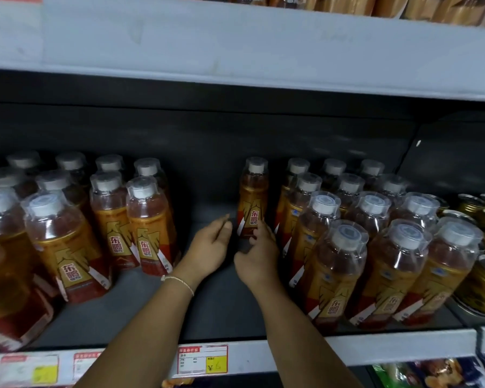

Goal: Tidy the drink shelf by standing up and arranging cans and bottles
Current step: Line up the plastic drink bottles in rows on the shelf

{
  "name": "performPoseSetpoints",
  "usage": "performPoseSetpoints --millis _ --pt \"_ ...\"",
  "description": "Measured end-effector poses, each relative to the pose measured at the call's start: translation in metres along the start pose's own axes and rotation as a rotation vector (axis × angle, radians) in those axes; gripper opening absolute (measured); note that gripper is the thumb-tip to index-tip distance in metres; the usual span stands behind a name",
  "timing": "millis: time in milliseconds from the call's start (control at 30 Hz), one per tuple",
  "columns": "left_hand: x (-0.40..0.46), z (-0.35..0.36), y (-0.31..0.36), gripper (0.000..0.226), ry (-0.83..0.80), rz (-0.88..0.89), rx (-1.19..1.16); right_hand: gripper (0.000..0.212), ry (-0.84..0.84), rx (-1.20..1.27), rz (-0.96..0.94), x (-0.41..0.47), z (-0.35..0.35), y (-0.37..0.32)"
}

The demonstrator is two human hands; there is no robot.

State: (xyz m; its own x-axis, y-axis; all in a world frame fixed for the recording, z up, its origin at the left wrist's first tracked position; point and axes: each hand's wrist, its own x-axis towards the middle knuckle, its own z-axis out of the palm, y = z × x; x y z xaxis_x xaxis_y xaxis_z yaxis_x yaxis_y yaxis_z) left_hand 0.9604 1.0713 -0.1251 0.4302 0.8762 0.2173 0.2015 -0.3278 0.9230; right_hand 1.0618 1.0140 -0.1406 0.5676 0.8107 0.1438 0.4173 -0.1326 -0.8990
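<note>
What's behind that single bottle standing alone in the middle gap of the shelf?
Behind the lone bottle only the dark back panel shows; no other bottle stands there. The right hand covers its base, so the shelf floor directly around its foot cannot be seen.

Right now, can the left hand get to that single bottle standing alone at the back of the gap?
Probably yes. The left hand is open in the bare gap beside the lone bottle, with nothing between them. The right hand already touches the bottle's lower label.
</note>
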Motion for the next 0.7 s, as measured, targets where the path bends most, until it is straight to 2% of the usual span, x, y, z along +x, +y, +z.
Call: performPoseSetpoints --millis 100,167,333,433,533,633,700 --pt "-0.021 -0.015 0.007 0.025 0.102 0.144 0.160 0.049 0.164 -0.067 -0.144 -0.007 -0.001 -0.004" --pt "-0.042 -0.032 0.014 0.020 0.140 0.232 0.169 0.038 0.166 -0.067 -0.198 -0.011 0.000 -0.007" --pt "-0.086 -0.079 0.015 0.021 0.419 0.349 0.236 0.039 0.026 -0.073 -0.344 -0.020 0.017 -0.022" --pt "-0.100 -0.098 0.006 0.022 0.587 0.344 0.313 0.059 -0.196 -0.008 -0.298 -0.029 0.038 -0.035" --pt "-0.110 -0.104 -0.003 0.034 0.596 0.301 0.295 0.075 -0.349 0.019 -0.232 -0.038 0.059 -0.046" --pt "-0.119 -0.104 -0.008 0.036 0.567 0.270 0.199 0.053 -0.404 0.071 -0.218 -0.042 0.073 -0.051" --pt "-0.123 -0.104 -0.009 0.040 0.551 0.236 0.141 0.049 -0.386 0.106 -0.208 -0.042 0.077 -0.053"
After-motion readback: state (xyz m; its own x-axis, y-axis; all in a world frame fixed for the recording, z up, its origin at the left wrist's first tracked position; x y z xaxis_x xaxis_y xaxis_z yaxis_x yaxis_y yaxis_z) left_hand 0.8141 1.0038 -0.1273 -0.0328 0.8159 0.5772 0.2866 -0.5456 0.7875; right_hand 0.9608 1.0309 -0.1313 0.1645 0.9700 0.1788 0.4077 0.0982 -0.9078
